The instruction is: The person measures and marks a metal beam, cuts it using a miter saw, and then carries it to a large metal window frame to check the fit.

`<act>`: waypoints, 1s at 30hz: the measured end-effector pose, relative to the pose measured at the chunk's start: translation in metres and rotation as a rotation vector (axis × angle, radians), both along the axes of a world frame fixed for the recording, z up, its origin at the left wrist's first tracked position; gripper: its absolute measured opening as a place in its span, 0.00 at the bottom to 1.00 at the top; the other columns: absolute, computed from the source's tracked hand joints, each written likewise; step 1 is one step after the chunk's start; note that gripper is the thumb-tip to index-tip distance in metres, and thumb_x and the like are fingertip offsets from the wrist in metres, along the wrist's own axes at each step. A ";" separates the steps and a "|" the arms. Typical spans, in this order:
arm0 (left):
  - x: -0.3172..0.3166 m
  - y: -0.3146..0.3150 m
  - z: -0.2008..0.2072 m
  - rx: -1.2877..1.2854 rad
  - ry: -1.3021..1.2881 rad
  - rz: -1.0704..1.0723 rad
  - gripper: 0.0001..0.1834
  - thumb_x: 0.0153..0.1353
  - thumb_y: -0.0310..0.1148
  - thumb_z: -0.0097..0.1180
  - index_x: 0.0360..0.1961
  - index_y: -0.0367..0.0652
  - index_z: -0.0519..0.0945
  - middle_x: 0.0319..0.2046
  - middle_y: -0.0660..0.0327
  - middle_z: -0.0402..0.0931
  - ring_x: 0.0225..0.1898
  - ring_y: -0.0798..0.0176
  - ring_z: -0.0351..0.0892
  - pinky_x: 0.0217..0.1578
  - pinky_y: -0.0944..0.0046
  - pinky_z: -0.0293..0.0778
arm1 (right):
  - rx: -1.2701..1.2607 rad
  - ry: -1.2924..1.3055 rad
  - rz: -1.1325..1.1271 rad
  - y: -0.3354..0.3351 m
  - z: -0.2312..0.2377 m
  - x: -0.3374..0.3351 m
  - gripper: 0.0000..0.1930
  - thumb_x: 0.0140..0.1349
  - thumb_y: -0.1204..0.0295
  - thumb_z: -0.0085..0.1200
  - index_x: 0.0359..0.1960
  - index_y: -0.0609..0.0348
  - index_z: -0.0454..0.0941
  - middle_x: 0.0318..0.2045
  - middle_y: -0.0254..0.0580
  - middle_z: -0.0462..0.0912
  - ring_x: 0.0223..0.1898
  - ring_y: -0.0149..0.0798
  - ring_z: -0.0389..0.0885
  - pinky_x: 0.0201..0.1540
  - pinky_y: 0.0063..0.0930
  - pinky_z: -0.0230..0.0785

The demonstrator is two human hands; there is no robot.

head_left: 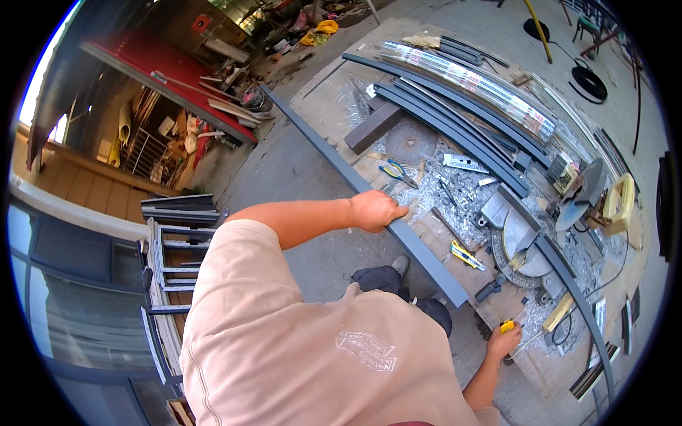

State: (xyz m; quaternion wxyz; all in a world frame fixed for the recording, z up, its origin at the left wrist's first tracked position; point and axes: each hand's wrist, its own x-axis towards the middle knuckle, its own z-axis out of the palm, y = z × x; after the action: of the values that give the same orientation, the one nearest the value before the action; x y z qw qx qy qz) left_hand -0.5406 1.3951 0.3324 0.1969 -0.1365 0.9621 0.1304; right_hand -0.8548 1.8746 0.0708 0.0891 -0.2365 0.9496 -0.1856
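left hand point(375, 211) grips grey bar point(426, 257) | right hand point(503, 342) holds yellow tool point(506, 326)

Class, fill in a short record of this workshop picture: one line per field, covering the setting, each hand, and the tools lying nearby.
Setting: outdoor work platform on concrete, strewn with metal shavings
Left hand: grips a long grey metal bar from above
Right hand: holds a small yellow tool, kind unclear
Saw: mitre saw on the platform
Stock: dark metal profiles laid side by side
Hand tools: pliers; yellow utility knife
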 end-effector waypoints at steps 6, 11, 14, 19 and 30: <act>0.068 -0.031 0.047 -0.018 0.209 0.162 0.17 0.56 0.28 0.62 0.46 0.44 0.75 0.33 0.49 0.82 0.40 0.39 0.83 0.40 0.41 0.77 | 0.052 -0.333 0.219 0.012 0.008 0.094 0.30 0.59 0.63 0.63 0.60 0.63 0.69 0.52 0.66 0.80 0.54 0.68 0.79 0.57 0.55 0.71; 0.138 -0.051 0.068 0.067 0.331 0.284 0.16 0.55 0.29 0.63 0.45 0.45 0.77 0.32 0.48 0.83 0.39 0.37 0.83 0.38 0.41 0.77 | 0.449 -0.667 0.347 -0.006 -0.032 0.176 0.31 0.67 0.46 0.47 0.56 0.63 0.76 0.53 0.71 0.82 0.55 0.68 0.81 0.57 0.56 0.72; 0.209 -0.064 0.068 0.128 0.388 0.454 0.14 0.55 0.28 0.63 0.44 0.44 0.78 0.33 0.46 0.84 0.40 0.35 0.83 0.39 0.41 0.77 | 0.526 -0.714 0.648 0.004 -0.103 0.200 0.33 0.68 0.43 0.40 0.50 0.62 0.81 0.52 0.70 0.83 0.53 0.67 0.83 0.56 0.56 0.73; 0.306 -0.080 0.084 0.206 0.447 0.651 0.15 0.54 0.28 0.65 0.43 0.40 0.79 0.35 0.39 0.84 0.43 0.31 0.82 0.42 0.43 0.79 | 0.456 -1.109 0.558 -0.068 -0.120 0.277 0.32 0.70 0.42 0.37 0.44 0.57 0.85 0.39 0.56 0.87 0.38 0.52 0.87 0.41 0.49 0.77; 0.445 -0.171 0.105 0.246 0.800 1.013 0.10 0.56 0.21 0.65 0.37 0.39 0.77 0.26 0.65 0.76 0.29 0.71 0.75 0.32 0.64 0.73 | 0.653 -1.095 0.209 -0.267 -0.011 0.364 0.35 0.66 0.34 0.35 0.38 0.50 0.84 0.25 0.42 0.82 0.22 0.40 0.79 0.24 0.39 0.69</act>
State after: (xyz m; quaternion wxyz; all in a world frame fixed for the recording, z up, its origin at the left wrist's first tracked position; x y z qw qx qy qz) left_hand -0.0956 1.2239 0.4376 -0.2475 -0.4901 0.7557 0.3569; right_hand -0.4907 1.6076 0.0594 0.6457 -0.1594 0.7463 0.0288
